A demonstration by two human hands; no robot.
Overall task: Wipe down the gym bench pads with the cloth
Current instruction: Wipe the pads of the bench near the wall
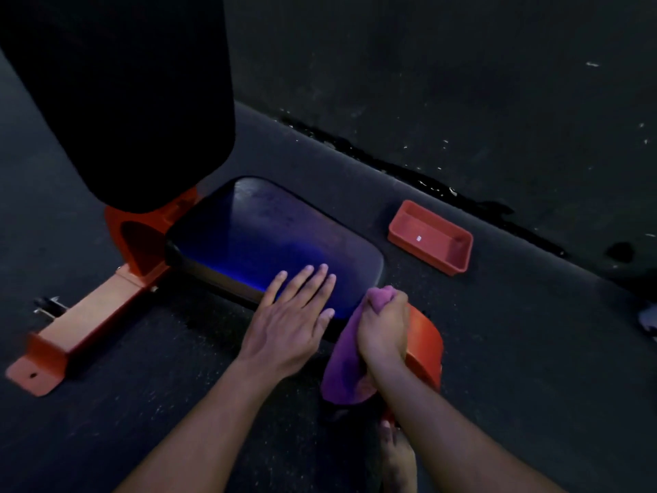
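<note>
Two hands are over the near end of the bench. Left hand [295,314] lies flat on the dark seat pad [270,240], fingers [313,279] straight and spread, holding nothing. Right hand [385,329] is clenched around a purple cloth [346,364] at the pad's near right corner; a bunch of cloth shows above the fist and the rest hangs below it. An orange frame part [425,346] sits just beside that hand. Back pad [117,97] rises upper left, black. Orange frame beam [85,318] extends left along the floor. A red tray [432,236] lies on the floor beyond the pad, apart from it.
</note>
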